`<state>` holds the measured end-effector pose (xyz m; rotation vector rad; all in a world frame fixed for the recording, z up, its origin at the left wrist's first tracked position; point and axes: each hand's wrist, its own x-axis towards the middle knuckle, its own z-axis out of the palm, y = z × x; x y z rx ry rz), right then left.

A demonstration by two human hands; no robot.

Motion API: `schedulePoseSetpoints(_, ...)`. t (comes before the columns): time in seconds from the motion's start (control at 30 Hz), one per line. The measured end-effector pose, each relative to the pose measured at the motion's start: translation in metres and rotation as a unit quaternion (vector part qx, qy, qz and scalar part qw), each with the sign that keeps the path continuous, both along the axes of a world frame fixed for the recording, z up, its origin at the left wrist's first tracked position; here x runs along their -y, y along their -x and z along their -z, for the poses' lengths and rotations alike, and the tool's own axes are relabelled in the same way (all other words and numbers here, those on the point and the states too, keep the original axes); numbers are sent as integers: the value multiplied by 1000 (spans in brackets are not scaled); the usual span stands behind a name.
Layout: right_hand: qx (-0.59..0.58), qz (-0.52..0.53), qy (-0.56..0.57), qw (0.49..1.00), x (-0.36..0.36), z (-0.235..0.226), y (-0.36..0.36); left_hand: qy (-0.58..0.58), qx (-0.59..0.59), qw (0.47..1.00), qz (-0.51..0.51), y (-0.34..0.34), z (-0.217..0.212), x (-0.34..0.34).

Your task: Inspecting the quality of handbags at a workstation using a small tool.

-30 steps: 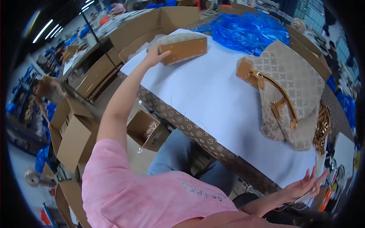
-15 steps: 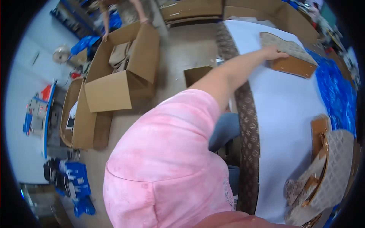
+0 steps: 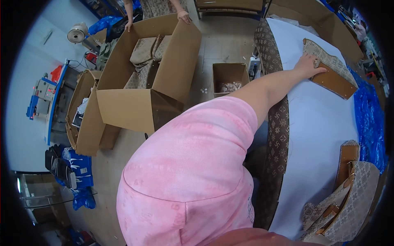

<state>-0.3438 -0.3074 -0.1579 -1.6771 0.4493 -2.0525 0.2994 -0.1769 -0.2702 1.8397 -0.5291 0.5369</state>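
My left hand [image 3: 308,66] is stretched far out over the white-topped table. It grips the left edge of a bag panel [image 3: 335,82], a beige patterned piece joined to a tan brown one with small rivets. The thumb lies along the brown part, while the fingers bend over the patterned part. Closer to me on the table's right side lies a partly folded bag [image 3: 361,197] in the same beige pattern, with tan straps and trim. A tan piece [image 3: 349,158] sticks up behind it. My right hand is not in view.
Blue plastic sheeting [image 3: 369,123] runs along the table's far side. Dark patterned material [image 3: 276,164] hangs over its near edge. To the left, another person's hands [image 3: 184,17] hold a large open carton [image 3: 176,61] containing patterned bags. A small box of scraps [image 3: 230,69] stands on the floor.
The view has shifted, so the table and cartons sit differently in the picture. My left hand stays on the bag panel. The other person's hands remain at the large carton.
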Motion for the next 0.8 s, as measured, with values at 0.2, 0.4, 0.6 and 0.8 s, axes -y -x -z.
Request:
schedulePoseSetpoints(0.2, -45, 39, 23, 998, 1, -2, 16, -128, -128, 983, 39, 15, -14, 23)
schedulePoseSetpoints(0.4, -28, 159, 99, 982, 14, 19, -16, -276, 212, 937, 30, -49, 26, -21)
schedulePoseSetpoints(0.6, 5, 266, 16, 964, -2, 5, -19, 23, 209, 976, 53, 29, -31, 30)
schedulePoseSetpoints(0.8, 28, 262, 16, 965, 1, 2, -14, -2, 371, 812, 450, 232, -170, 163)
